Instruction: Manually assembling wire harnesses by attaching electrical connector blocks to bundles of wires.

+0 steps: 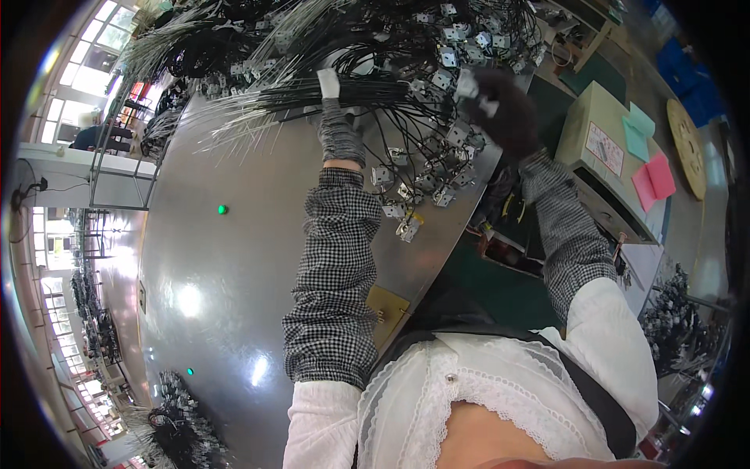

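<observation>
My left hand (331, 86), in a glove, reaches across a thick bundle of black cables (289, 98). Its white thumb lies over the cables, and the cables hide most of the fingers. Bare silvery wire ends fan out to the left of that bundle. On the right, my right hand (508, 113) wears a dark glove with pale patches at the fingers. Motion blurs it beside several small silvery metal boxes (457, 137) on the cable ends, so whether it grips one is unclear. More boxes (406, 227) hang down over the grey metal tabletop (242, 258).
A heap of cables with metal boxes (469, 35) covers the table's far side. Right of the table stands a beige machine (601, 148) with pink and green papers. Another cable bundle (183, 422) lies at the lower left. Green buttons (223, 209) sit in the tabletop.
</observation>
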Available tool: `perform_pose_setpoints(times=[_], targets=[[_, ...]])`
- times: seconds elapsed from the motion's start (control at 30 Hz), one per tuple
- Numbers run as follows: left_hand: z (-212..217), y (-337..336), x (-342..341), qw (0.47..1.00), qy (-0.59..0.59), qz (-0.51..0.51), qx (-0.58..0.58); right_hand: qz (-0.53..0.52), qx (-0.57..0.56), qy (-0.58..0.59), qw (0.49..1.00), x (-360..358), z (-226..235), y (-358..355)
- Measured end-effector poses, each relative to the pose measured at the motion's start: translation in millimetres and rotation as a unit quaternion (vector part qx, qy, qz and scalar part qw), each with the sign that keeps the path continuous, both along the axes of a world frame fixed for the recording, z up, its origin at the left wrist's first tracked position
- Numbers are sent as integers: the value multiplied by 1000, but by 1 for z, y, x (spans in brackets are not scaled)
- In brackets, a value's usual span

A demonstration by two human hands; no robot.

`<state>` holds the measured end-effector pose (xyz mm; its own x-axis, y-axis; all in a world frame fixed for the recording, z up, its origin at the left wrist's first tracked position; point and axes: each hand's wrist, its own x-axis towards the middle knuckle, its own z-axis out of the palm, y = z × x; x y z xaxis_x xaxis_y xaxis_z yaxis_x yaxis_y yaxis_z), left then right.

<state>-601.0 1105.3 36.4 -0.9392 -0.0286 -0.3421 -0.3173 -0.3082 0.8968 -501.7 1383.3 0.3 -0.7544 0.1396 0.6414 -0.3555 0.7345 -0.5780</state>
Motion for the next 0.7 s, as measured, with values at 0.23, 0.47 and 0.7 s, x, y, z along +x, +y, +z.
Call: perform_pose_setpoints(times=[0.23, 0.47, 0.7], targets=[[-2, -3, -9, 981, -36, -95, 167, -57, -68, -161, 983, 7, -5, 8], [-18, 12, -27, 960, 74, -103, 248, -77, 172, -97, 977, 36, -6, -59], [-23, 19, -44, 937, 56, -47, 342, -33, 178, -103, 978, 19, 6, -4]])
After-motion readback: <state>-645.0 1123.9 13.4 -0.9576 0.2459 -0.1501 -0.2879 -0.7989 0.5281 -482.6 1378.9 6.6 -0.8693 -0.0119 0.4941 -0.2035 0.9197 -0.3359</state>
